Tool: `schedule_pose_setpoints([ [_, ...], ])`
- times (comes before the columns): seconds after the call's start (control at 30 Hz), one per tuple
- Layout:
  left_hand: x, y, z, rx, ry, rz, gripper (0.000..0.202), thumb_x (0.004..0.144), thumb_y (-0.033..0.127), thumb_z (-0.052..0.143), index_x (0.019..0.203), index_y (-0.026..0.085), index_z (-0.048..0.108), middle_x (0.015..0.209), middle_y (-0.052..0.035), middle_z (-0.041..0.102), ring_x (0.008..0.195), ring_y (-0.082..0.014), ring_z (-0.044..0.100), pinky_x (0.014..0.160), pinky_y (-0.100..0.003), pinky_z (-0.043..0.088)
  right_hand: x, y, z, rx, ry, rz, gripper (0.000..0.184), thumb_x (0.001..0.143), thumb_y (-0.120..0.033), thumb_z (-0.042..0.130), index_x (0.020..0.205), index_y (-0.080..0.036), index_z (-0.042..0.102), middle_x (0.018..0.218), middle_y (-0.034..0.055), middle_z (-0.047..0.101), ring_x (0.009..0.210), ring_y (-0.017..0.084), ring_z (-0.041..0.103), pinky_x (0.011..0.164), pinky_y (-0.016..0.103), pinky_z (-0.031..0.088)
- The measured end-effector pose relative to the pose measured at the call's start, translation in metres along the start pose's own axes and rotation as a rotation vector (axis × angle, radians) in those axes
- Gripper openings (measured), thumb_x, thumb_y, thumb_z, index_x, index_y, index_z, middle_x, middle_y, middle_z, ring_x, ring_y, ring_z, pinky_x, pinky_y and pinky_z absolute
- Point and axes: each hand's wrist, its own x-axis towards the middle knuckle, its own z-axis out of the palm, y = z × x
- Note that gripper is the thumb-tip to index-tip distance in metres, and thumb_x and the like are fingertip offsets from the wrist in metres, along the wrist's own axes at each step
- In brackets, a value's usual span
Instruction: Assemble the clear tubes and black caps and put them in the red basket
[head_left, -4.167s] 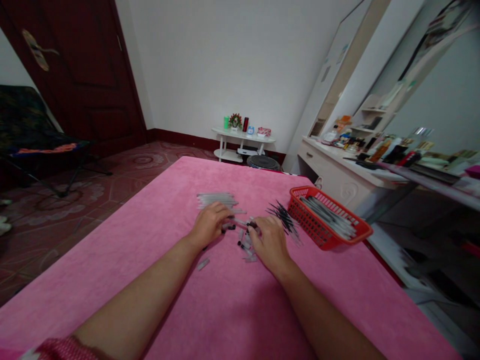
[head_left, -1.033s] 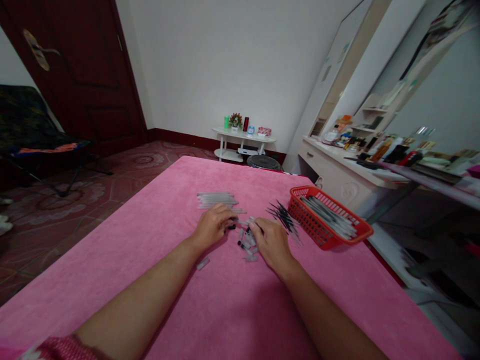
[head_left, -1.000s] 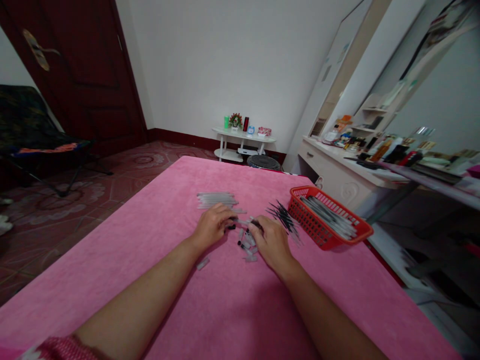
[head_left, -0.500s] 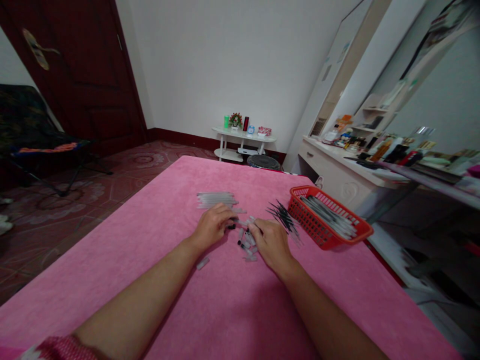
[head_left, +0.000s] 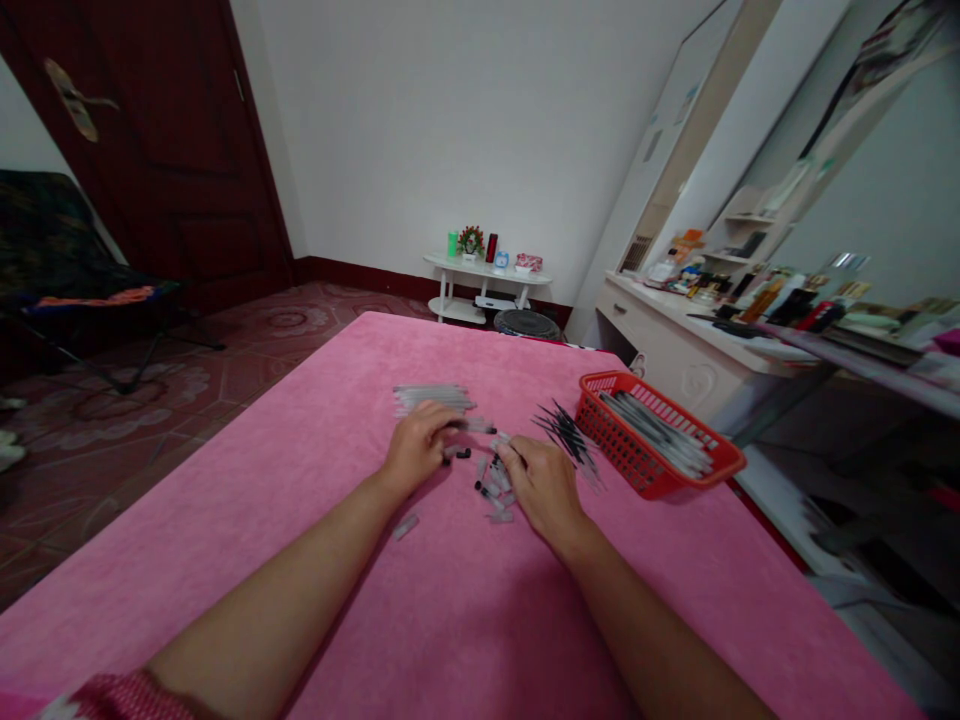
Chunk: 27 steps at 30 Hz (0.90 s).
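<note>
My left hand (head_left: 424,445) is closed around a translucent pen barrel (head_left: 476,427), whose black-tipped end points right toward my other hand. My right hand (head_left: 546,485) has thumb and fingers pinched together, and whatever they grip is hidden. Between and below the hands lies a loose pile of small clear pen caps (head_left: 497,482), some with black ends. One more clear cap (head_left: 406,527) lies apart, near my left wrist. Beyond my left hand is a row of translucent pen barrels (head_left: 431,397). Thin black pen refills (head_left: 566,432) are heaped to the right of my right hand.
A red plastic basket (head_left: 622,440) with many grey tubes in it stands on the pink cloth (head_left: 315,600) at the right. Past the table are a white side stand (head_left: 442,262), a round black-topped stool (head_left: 527,323) and a cluttered dressing table (head_left: 675,330).
My left hand has drawn slightly left, away from my right hand. The barrel's black tip now shows in the gap between them. My right hand has hardly moved.
</note>
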Motion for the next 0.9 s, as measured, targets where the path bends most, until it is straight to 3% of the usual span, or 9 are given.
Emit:
schedule_pose_setpoints([
  [0.17, 0.004, -0.007, 0.0, -0.215, 0.318, -0.316, 0.02, 0.077, 0.014, 0.055, 0.093, 0.017, 0.065, 0.088, -0.0052, 0.067, 0.085, -0.0184, 0.061, 0.077, -0.032, 0.049, 0.001, 0.003, 0.004, 0.092, 0.003, -0.046, 0.013, 0.085, -0.023, 0.053, 0.077, -0.019, 0.062, 0.076, 0.0023, 0.063, 0.074, 0.015, 0.055, 0.07, 0.026, 0.034],
  [0.23, 0.005, -0.008, 0.0, -0.355, 0.388, -0.419, 0.026, 0.075, 0.017, 0.057, 0.1, 0.016, 0.063, 0.087, -0.0049, 0.065, 0.083, -0.0181, 0.062, 0.072, -0.03, 0.051, 0.002, 0.003, 0.005, 0.116, -0.023, -0.086, 0.006, 0.081, -0.018, 0.057, 0.079, -0.019, 0.063, 0.08, 0.0031, 0.064, 0.08, 0.017, 0.055, 0.074, 0.027, 0.035],
  [0.3, 0.007, -0.007, -0.001, -0.496, 0.425, -0.475, 0.036, 0.074, 0.02, 0.059, 0.109, 0.016, 0.059, 0.087, -0.0046, 0.064, 0.081, -0.0173, 0.063, 0.068, -0.028, 0.053, 0.002, 0.003, 0.007, 0.134, -0.064, -0.144, 0.012, 0.078, -0.012, 0.057, 0.084, -0.019, 0.064, 0.085, 0.0039, 0.065, 0.085, 0.018, 0.054, 0.078, 0.03, 0.035],
  [0.5, 0.006, -0.008, -0.002, -0.671, 0.43, -0.508, 0.062, 0.074, 0.022, 0.061, 0.133, 0.021, 0.042, 0.083, -0.0022, 0.063, 0.074, -0.0147, 0.062, 0.063, -0.025, 0.054, 0.0, -0.002, 0.009, 0.18, -0.176, -0.289, 0.033, 0.076, -0.002, 0.052, 0.099, -0.021, 0.066, 0.097, 0.0035, 0.067, 0.094, 0.018, 0.053, 0.088, 0.034, 0.033],
  [0.77, 0.005, -0.007, 0.0, -0.727, 0.418, -0.542, 0.062, 0.071, 0.024, 0.065, 0.13, 0.018, 0.046, 0.084, -0.0035, 0.065, 0.077, -0.0165, 0.064, 0.062, -0.025, 0.054, 0.001, 0.006, 0.019, 0.076, -0.203, -0.232, 0.024, 0.079, -0.008, 0.058, 0.096, -0.022, 0.068, 0.093, 0.0047, 0.063, 0.092, 0.018, 0.052, 0.083, 0.032, 0.036],
  [0.9, 0.007, -0.002, -0.001, -0.812, 0.402, -0.602, 0.05, 0.067, 0.026, 0.07, 0.114, 0.014, 0.057, 0.087, -0.0056, 0.066, 0.077, -0.0169, 0.064, 0.063, -0.026, 0.054, 0.001, 0.006, 0.017, 0.067, -0.177, -0.17, 0.015, 0.076, -0.011, 0.063, 0.087, -0.02, 0.067, 0.092, 0.005, 0.062, 0.092, 0.019, 0.052, 0.083, 0.032, 0.037],
])
